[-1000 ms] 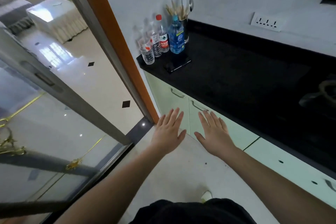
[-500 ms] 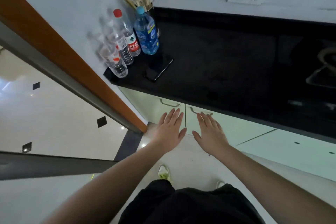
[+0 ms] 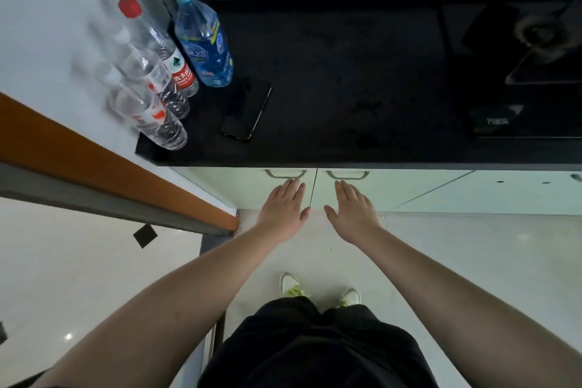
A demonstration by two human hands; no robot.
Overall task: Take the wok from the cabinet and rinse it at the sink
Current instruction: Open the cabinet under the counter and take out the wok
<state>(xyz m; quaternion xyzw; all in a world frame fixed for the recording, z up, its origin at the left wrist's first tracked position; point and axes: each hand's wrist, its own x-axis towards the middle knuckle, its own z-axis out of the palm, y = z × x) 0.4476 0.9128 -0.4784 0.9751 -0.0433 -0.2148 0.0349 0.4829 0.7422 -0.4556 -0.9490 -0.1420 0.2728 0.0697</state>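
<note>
Two pale green cabinet doors sit shut under the black counter, each with a metal handle: the left handle [image 3: 286,173] and the right handle [image 3: 347,174]. My left hand [image 3: 282,207] is flat, fingers apart, its fingertips just below the left handle. My right hand [image 3: 352,208] is stretched out the same way just below the right handle. Neither hand holds anything. No wok and no sink are in view.
The black counter [image 3: 346,72] carries several plastic water bottles [image 3: 176,66], a utensil holder behind them and a dark phone [image 3: 246,108] at its left end. A gas stove [image 3: 529,72] lies at the right. An orange door frame [image 3: 110,167] runs along the left.
The view has swung down and closer to the counter. Both hands have moved up to the cabinet handles, still flat and empty.
</note>
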